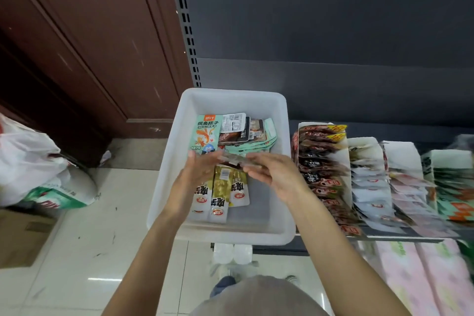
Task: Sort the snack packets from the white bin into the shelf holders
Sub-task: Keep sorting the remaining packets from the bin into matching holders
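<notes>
Right, both my hands, left hand (198, 170) and right hand (272, 174), pinch a thin blurred packet (234, 159) by its ends over the white bin (166, 161); it looks light, floppy and slick, so short-edge grips seem safest.
</notes>
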{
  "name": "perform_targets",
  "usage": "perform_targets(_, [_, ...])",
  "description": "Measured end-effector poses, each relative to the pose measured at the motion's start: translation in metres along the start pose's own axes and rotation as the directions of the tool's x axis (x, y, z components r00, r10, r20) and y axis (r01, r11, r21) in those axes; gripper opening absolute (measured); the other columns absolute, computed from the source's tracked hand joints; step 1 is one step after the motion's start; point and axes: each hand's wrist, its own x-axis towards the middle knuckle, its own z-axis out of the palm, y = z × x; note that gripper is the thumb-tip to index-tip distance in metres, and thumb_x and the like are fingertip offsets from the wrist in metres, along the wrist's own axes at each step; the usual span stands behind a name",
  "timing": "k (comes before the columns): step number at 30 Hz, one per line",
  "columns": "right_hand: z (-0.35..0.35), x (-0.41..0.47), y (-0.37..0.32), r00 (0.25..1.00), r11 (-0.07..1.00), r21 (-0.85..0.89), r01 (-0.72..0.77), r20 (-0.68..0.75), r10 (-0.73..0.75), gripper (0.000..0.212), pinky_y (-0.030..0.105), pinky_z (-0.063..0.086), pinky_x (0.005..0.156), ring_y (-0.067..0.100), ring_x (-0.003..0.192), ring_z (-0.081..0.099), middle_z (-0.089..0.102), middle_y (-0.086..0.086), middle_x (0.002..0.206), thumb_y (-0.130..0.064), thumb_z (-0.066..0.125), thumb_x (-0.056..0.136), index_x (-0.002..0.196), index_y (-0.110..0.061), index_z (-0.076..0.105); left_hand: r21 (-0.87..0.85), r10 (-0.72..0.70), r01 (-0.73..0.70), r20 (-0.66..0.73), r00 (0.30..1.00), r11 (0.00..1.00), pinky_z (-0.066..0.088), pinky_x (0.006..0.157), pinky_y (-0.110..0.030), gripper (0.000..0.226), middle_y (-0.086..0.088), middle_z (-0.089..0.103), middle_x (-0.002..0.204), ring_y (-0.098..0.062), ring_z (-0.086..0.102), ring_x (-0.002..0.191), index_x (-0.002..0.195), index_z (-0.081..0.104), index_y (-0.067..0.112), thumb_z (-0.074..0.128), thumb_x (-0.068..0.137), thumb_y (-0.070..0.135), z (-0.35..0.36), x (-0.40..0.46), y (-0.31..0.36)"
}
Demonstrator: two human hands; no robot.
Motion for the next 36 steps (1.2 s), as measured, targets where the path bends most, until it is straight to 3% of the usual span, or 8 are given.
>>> perform_targets(3, [-0.012, -0.015, -0.010, 0.981, 0.917, 0.363, -0.166, 0.152, 0.117, 0.018, 0.022, 0.058, 0.060, 0.021, 0.071, 0.073, 0.072, 0.022, 0.087, 0.005, 0.042, 0.095, 0.105, 0.008, 0.056, 0.077, 0.221, -0.218, -0.032, 0.975, 0.973, 0.045, 0.092, -0.022, 0.036, 0.010, 0.064, 0.120, -0.005, 0.057, 0.113, 0.115, 0.065, 0.024, 0.042, 0.096, 0.043, 0.015, -0.002, 0.017])
perform_targets(6, [-0.023, -0.024, -0.011, 0.967, 0.893, 0.406, -0.192, 0.234, 0.102, 0.024, 0.022, 0.058, 0.058, 0.024, 0.081, 0.073, 0.070, 0.024, 0.097, 0.005, 0.044, 0.092, 0.114, 0.010, 0.052, 0.291, 0.401, -0.348, -0.147, 0.904, 0.891, 0.049, 0.071, -0.017, 0.030, 0.009, 0.065, 0.103, -0.006, 0.062, 0.085, 0.109, 0.062, 0.021, 0.071, 0.081, 0.017, 0.032, 0.012, 0.026])
perform_targets(13, [-0.062, -0.048, -0.032, 0.974, 0.967, -0.117, 0.226, 0.034, -0.223, 0.018, 0.017, 0.038, 0.045, 0.004, 0.045, 0.050, 0.058, -0.005, 0.057, -0.024, 0.063, 0.089, 0.072, -0.018, 0.069, 0.237, 0.350, -0.341, 0.006, 0.937, 0.910, 0.052, 0.077, -0.031, 0.020, 0.005, 0.069, 0.091, -0.019, 0.062, 0.085, 0.095, 0.068, 0.026, 0.072, 0.077, 0.023, 0.081, 0.036, 0.046])
perform_targets(20, [-0.163, -0.086, -0.083, 0.728, 0.758, -0.304, 0.577, -0.231, -0.646, 0.014, 0.016, 0.045, 0.055, 0.001, 0.066, 0.060, 0.072, -0.014, 0.076, -0.009, 0.070, 0.083, 0.094, -0.017, 0.070, 0.257, 0.441, -0.499, 0.251, 0.862, 0.828, 0.049, 0.069, -0.015, 0.017, 0.014, 0.069, 0.079, -0.003, 0.061, 0.076, 0.085, 0.070, 0.029, 0.071, 0.082, 0.013, 0.181, 0.064, 0.085])
perform_targets(22, [-0.193, -0.090, -0.090, 0.648, 0.717, -0.342, 0.607, -0.310, -0.696, 0.017, 0.017, 0.049, 0.060, 0.003, 0.078, 0.066, 0.074, -0.014, 0.087, -0.010, 0.070, 0.084, 0.100, -0.017, 0.070, 0.425, 0.541, -0.598, 0.260, 0.800, 0.679, 0.049, 0.069, -0.019, 0.014, 0.009, 0.070, 0.087, -0.006, 0.061, 0.082, 0.095, 0.071, 0.026, 0.068, 0.085, 0.017, 0.212, 0.073, 0.083])
perform_targets(25, [-0.231, -0.089, -0.095, 0.513, 0.668, -0.354, 0.655, -0.441, -0.737, 0.026, 0.023, 0.055, 0.069, 0.007, 0.090, 0.068, 0.072, -0.012, 0.097, -0.012, 0.068, 0.086, 0.111, -0.009, 0.066, 0.778, 0.662, -0.579, 0.303, 0.686, 0.244, 0.043, 0.065, -0.025, 0.018, 0.005, 0.070, 0.094, -0.016, 0.059, 0.094, 0.104, 0.069, 0.023, 0.062, 0.088, 0.027, 0.245, 0.080, 0.070])
perform_targets(28, [-0.248, -0.079, -0.099, 0.487, 0.638, -0.294, 0.712, -0.448, -0.750, 0.025, 0.025, 0.056, 0.077, 0.010, 0.099, 0.067, 0.071, -0.004, 0.107, -0.010, 0.067, 0.087, 0.111, -0.014, 0.065, 0.854, 0.532, -0.519, 0.420, 0.735, 0.044, 0.040, 0.082, -0.030, 0.034, 0.003, 0.068, 0.107, -0.019, 0.051, 0.104, 0.116, 0.065, 0.022, 0.057, 0.089, 0.041, 0.260, 0.087, 0.047])
perform_targets(36, [-0.249, -0.016, -0.094, 0.664, 0.584, -0.556, 0.591, -0.075, -0.744, 0.026, 0.027, 0.056, 0.083, 0.003, 0.089, 0.068, 0.072, -0.004, 0.097, -0.004, 0.072, 0.081, 0.102, -0.018, 0.070, 0.827, 0.510, -0.552, 0.522, 0.684, -0.106, 0.040, 0.065, -0.030, 0.022, 0.010, 0.068, 0.068, -0.018, 0.052, 0.072, 0.085, 0.075, 0.033, 0.082, 0.067, 0.021, 0.254, 0.083, 0.030])
